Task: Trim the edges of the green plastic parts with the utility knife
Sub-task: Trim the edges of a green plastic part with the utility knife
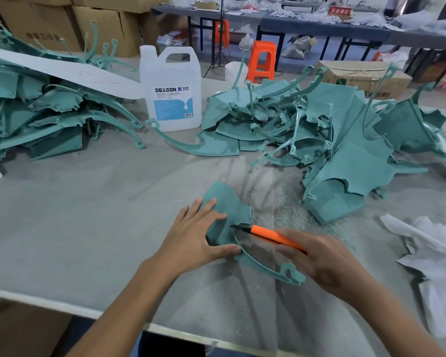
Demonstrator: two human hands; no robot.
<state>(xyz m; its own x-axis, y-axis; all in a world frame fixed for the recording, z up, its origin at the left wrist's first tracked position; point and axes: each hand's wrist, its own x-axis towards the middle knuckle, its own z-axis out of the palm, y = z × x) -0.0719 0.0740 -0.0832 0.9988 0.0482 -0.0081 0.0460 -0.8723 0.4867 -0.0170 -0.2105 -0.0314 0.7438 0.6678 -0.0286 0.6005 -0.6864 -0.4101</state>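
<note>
Currently: green plastic part (pixel 227 222) pressed flat under the spread left hand (pixel 191 235); utility knife (pixel 268 235) gripped in the right hand (pixel 319 258), long axis running leftward, tip at the part's edge.

A single green plastic part (pixel 227 210) is laid flat near the front edge of the grey table (pixel 88 228), with pale shavings (pixel 281 210) scattered just beside it. Farther back, a left heap (pixel 36 119) and a right heap (pixel 319 140) of green parts are piled. A white DEXCON jug (pixel 170 99) is stood between them, and crumpled white sheets (pixel 435 253) are left at the right edge.
</note>
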